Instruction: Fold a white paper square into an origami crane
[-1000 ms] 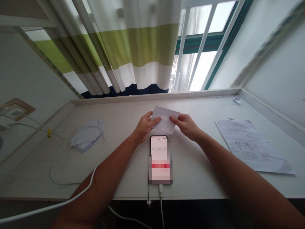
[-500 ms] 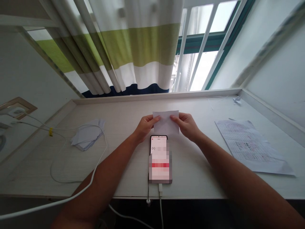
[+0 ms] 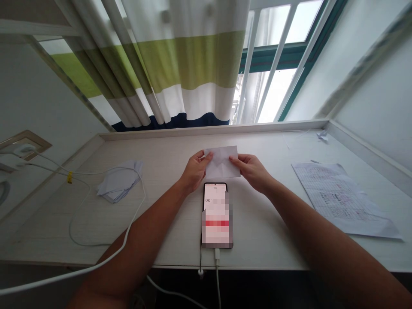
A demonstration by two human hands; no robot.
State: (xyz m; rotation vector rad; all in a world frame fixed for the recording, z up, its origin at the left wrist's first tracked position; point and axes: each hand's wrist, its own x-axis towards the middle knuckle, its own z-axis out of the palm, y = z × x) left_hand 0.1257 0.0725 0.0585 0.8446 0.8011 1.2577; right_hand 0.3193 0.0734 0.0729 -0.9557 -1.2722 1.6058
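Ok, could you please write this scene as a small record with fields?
Left hand: pinches the left side of the white paper
Right hand: pinches its right side
Phone: lies on the desk, white cable plugged into its near end
Paper stack: left on the desk
Written sheet: on the desk's right
Background: striped curtain, barred window

Digits "00" displayed on phone point(image 3: 216, 216) screen; header above too small to be read, rest pixelated. Writing on sheet point(image 3: 341, 199) cannot be made out.
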